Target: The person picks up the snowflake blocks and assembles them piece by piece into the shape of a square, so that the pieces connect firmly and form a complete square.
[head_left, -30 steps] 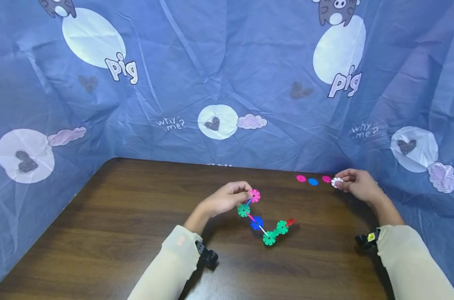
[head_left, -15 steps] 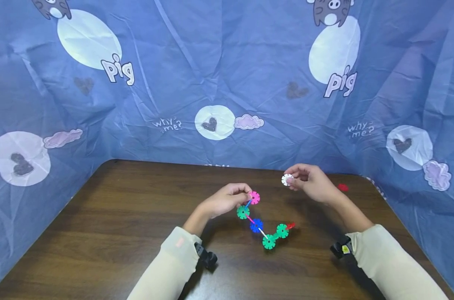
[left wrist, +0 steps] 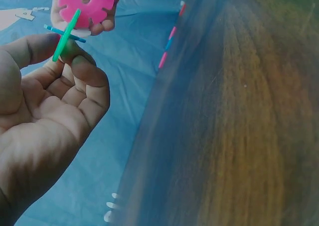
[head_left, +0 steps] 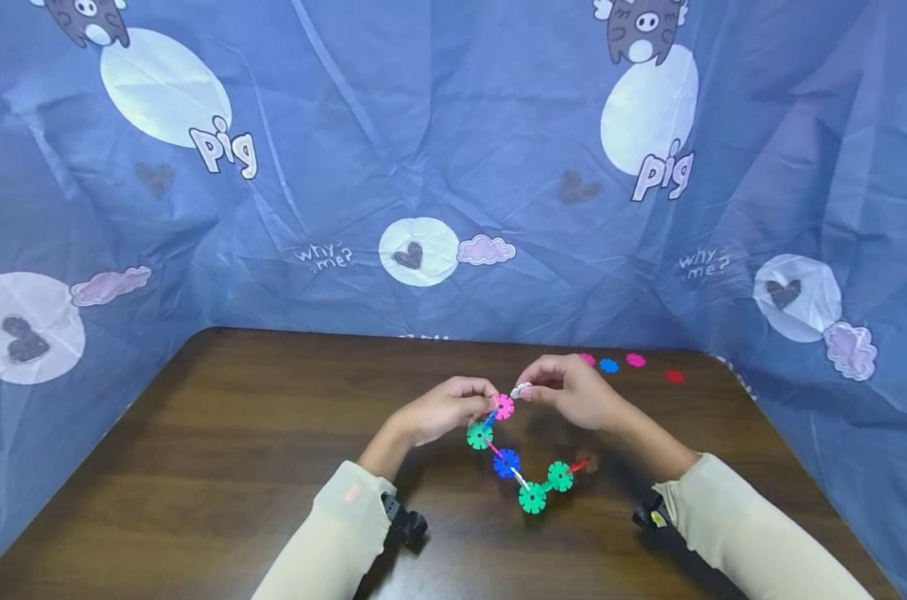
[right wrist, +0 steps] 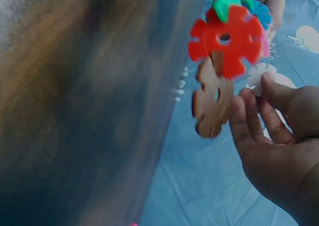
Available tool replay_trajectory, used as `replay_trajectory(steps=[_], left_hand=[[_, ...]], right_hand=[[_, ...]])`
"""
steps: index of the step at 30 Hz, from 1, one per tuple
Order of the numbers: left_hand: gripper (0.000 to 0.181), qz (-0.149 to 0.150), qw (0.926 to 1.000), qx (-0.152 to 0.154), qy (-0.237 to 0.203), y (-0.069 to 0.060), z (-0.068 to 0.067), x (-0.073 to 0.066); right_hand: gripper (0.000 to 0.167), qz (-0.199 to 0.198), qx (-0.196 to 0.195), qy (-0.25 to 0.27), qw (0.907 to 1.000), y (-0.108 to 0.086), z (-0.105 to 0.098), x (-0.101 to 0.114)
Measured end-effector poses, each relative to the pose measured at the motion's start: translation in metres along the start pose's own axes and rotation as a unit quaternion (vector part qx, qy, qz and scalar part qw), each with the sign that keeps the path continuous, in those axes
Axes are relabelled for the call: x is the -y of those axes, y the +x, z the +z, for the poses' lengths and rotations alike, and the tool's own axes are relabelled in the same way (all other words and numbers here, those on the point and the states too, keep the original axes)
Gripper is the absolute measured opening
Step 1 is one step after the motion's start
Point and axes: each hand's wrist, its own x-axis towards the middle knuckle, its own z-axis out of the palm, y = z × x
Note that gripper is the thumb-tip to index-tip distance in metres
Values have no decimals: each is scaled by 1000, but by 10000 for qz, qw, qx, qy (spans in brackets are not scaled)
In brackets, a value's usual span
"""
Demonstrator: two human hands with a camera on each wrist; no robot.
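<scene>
In the head view my left hand (head_left: 444, 410) pinches the top end of a chain of interlocking notched plastic discs (head_left: 506, 462), beside its pink disc (head_left: 503, 407). The chain hangs in a bent line of pink, blue, green, white and red discs, ending in a brown disc (right wrist: 212, 101) under a red disc (right wrist: 227, 41). My right hand (head_left: 577, 392) pinches a loose white disc (head_left: 523, 390), nearly edge-on, close to the pink disc. Whether the two discs touch cannot be made out. The left wrist view shows a green disc (left wrist: 66, 37) edge-on at the left fingertips.
Toward the back right edge of the brown wooden table (head_left: 221, 433) lie loose discs: a pink one (head_left: 586, 359), a blue one (head_left: 609, 366), another pink one (head_left: 635, 360) and a red one (head_left: 674, 377). A blue printed cloth (head_left: 311, 167) surrounds the table's back and sides.
My right hand has brought the white disc leftward from the loose discs at the back right to beside the chain's pink disc. The left hand keeps its hold, almost in place.
</scene>
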Motion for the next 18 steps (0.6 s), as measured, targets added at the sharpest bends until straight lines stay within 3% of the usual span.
replay_trajectory(steps=[11, 18], left_hand=[[16, -271, 9992, 80, -300, 0, 3, -3], [16, -379, 9986, 120, -341, 0, 6, -3]], right_hand=[[6, -212, 266, 345, 9988, -2, 3, 0], [5, -100, 431, 361, 9984, -4, 3, -1]])
